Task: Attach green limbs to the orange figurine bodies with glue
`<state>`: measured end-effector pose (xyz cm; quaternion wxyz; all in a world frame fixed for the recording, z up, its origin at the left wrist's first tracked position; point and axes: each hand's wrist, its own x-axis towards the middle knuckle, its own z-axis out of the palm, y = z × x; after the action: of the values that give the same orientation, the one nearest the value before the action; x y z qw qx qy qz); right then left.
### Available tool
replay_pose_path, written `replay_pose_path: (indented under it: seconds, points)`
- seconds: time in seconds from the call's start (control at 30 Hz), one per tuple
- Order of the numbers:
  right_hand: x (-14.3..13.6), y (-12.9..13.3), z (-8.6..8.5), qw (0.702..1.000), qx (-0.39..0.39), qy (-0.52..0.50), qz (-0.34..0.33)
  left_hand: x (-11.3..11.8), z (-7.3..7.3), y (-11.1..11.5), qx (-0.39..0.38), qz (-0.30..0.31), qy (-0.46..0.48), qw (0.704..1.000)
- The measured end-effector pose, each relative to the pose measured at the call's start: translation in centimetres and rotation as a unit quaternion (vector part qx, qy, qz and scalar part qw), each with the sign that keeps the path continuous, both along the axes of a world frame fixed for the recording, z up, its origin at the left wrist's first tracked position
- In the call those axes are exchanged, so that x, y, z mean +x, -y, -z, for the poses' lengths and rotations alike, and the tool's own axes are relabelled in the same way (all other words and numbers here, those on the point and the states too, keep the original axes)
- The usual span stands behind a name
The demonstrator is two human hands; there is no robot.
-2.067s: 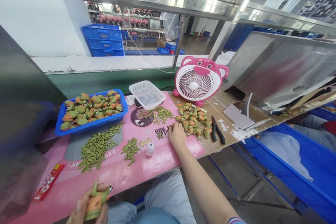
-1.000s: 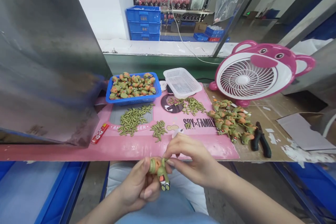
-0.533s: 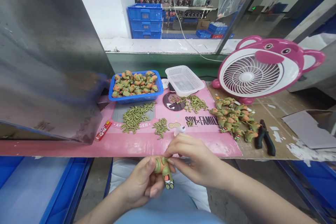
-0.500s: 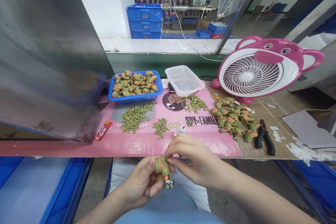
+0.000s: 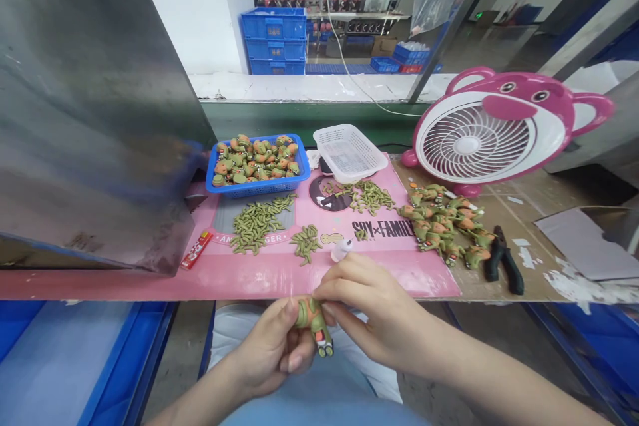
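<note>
My left hand (image 5: 272, 346) is closed around a small green and orange toy figure (image 5: 314, 326), holding it over my lap just below the table's front edge. The figure lies tilted, its black and white feet pointing down. My right hand (image 5: 369, 306) pinches at the figure's upper right side; whatever is between those fingertips is hidden. Beyond the right hand stands a small white dropper bottle (image 5: 342, 250) with a dark tip. Small curved green pieces lie in a large pile (image 5: 254, 225), a smaller pile (image 5: 305, 243) and another pile (image 5: 372, 197) on the pink mat (image 5: 279, 279).
A blue basket (image 5: 259, 185) full of similar figures stands behind the piles, beside a white basket (image 5: 349, 153). More figures (image 5: 444, 223) lie at right, near black-handled pliers (image 5: 504, 263) and a pink bear-shaped fan (image 5: 499, 133). A metal panel (image 5: 94, 113) blocks the left. A red packet (image 5: 196, 250) lies beside it.
Both hands and the toy figure have shifted very slightly to the right; the grip looks the same. The view has moved a little, and the things on the table lie as before.
</note>
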<state>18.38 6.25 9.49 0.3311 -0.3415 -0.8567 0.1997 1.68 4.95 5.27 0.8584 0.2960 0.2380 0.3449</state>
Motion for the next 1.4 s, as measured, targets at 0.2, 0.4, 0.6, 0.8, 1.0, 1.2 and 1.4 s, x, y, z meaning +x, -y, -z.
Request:
replay_pose_path:
  seconds: [0.2,0.4,0.6,0.8,1.0,1.2,1.4]
  points:
    - [-0.3,1.4,1.3,0.972,-0.008,-0.191,0.138,-0.6,-1.3,-1.4,0.085,-0.010,0.047,0.995]
    - [-2.4,1.5,2.8,0.917,-0.291,-0.272,0.007,-1.4,-1.6,-1.9,0.118,0.055,0.021,0.991]
    - [-2.4,1.3,3.3,0.927,-0.271,-0.251,0.060,-2.1,-0.9,-1.5,0.208,-0.005,-0.124,0.970]
    - [-2.5,1.7,3.4,0.970,-0.142,-0.148,0.128,-1.9,0.2,-1.0,0.306,-0.083,-0.276,0.907]
    - [-2.5,1.4,3.4,0.975,-0.127,-0.132,0.126,-1.5,0.3,-0.6,0.272,-0.157,-0.309,0.898]
    - [-1.3,1.5,4.3,0.991,-0.084,-0.039,0.099,-0.1,1.4,0.1,0.239,-0.197,-0.340,0.888]
    - [2.1,2.7,8.1,0.977,-0.045,0.017,0.208,1.0,3.9,-0.6,0.269,-0.109,-0.313,0.904]
